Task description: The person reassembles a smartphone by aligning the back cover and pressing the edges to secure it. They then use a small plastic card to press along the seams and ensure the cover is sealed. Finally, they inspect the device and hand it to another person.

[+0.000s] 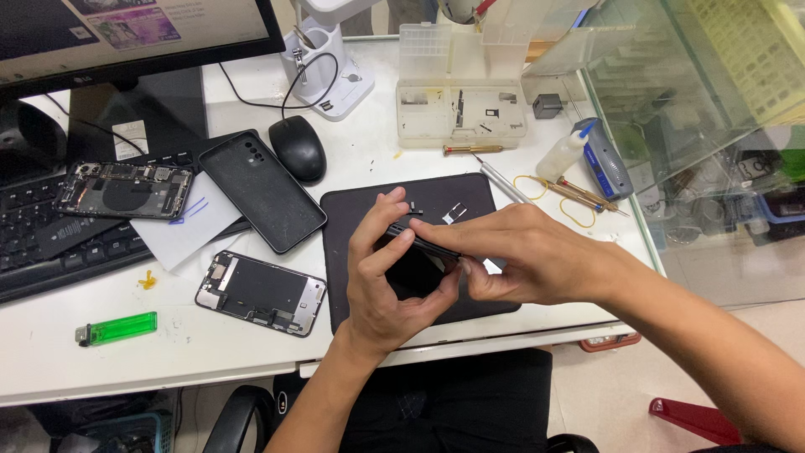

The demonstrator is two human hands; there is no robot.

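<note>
head view: left hand (387, 277) grips a thin black slab-shaped phone (417, 256) above the black rubber mat (352, 218) on the white worktop (251, 344); right hand (524, 252) pinches its edge, perhaps holding a small tool

We see a green lighter (116, 328) at eight o'clock, a black mouse (297, 148) at eleven, a clear parts box (460, 99) at twelve.
</note>
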